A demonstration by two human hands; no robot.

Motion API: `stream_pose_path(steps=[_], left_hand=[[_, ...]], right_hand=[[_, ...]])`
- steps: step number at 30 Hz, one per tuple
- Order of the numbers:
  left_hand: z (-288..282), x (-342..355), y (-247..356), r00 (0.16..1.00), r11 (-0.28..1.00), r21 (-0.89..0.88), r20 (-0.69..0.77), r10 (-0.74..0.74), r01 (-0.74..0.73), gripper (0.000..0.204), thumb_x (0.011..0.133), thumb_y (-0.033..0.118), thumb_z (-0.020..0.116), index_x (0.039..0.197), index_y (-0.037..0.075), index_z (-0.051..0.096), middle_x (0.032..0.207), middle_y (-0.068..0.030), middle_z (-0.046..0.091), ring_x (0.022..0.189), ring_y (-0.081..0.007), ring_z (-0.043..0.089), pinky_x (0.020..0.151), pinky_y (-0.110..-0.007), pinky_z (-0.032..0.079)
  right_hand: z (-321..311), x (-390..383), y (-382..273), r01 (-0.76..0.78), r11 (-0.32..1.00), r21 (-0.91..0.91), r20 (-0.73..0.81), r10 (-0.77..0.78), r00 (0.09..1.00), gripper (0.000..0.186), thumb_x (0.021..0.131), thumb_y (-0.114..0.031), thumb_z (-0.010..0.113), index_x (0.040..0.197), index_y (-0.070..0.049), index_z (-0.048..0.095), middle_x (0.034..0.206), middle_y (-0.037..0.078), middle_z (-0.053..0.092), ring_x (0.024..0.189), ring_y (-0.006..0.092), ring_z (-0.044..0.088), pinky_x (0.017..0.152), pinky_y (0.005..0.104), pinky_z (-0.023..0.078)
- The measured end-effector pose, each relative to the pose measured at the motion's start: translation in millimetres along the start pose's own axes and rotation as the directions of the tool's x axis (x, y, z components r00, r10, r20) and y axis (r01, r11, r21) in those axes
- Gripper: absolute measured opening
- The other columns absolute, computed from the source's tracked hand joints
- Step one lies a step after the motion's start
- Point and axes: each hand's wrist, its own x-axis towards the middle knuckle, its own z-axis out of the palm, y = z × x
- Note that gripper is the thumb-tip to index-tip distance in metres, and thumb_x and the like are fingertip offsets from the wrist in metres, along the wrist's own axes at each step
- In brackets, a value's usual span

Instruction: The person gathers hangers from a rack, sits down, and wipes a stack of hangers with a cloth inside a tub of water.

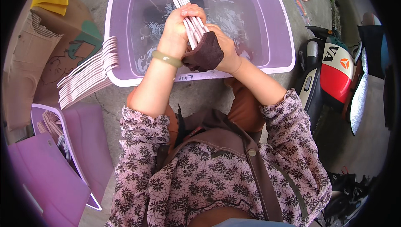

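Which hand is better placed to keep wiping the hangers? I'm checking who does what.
Right. The right hand holds the dark cloth against the hangers, while the left hand grips the bundle.

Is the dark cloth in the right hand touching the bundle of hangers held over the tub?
Touching. The head view shows the dark brown cloth pressed by the right hand against the hanger bundle, which the left hand grips.

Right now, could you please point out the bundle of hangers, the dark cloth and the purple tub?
bundle of hangers (193, 28), head view, on the rods.
dark cloth (206, 53), head view, its middle.
purple tub (280, 30), head view, right wall.
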Motion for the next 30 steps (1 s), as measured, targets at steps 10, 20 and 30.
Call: stream_pose_path(steps=[10,20,30], left_hand=[[-19.9,27.2,25.8,0.935,0.856,0.46,-0.13,0.331,-0.239,0.023,0.097,0.019,0.031,0.085,0.002,0.04,0.059,-0.005,0.048,0.052,-0.0174,0.051,0.058,-0.04,0.053],[-9.8,5.4,-10.1,0.875,0.785,0.514,-0.127,0.468,-0.345,0.018,0.093,0.01,0.04,0.083,-0.004,0.044,0.084,-0.0161,0.053,0.083,-0.0282,0.06,0.085,-0.05,0.052],[-11.5,0.3,14.8,0.985,0.664,0.731,0.16,0.062,-0.161,0.025,0.092,0.015,0.048,0.105,-0.007,0.047,0.117,-0.0255,0.05,0.112,-0.0353,0.05,0.099,-0.047,0.042]], right_hand=[[-49.6,27.9,-38.8,-0.79,0.563,0.243,0.577,0.571,0.584,0.037,0.066,-0.016,0.078,0.096,-0.003,0.06,0.088,0.007,0.063,0.079,0.0136,0.057,0.074,0.0291,0.046],[-13.8,5.2,-1.5,-0.273,0.952,0.137,0.571,0.149,0.808,0.035,0.07,-0.023,0.068,0.102,-0.013,0.062,0.106,0.006,0.061,0.108,0.0275,0.048,0.1,0.0433,0.027],[-60.2,28.8,-19.0,-0.556,0.792,0.252,0.759,0.195,0.622,0.064,0.069,-0.013,0.07,0.127,-0.005,0.044,0.126,0.014,0.048,0.116,0.0259,0.045,0.1,0.0371,0.033]])
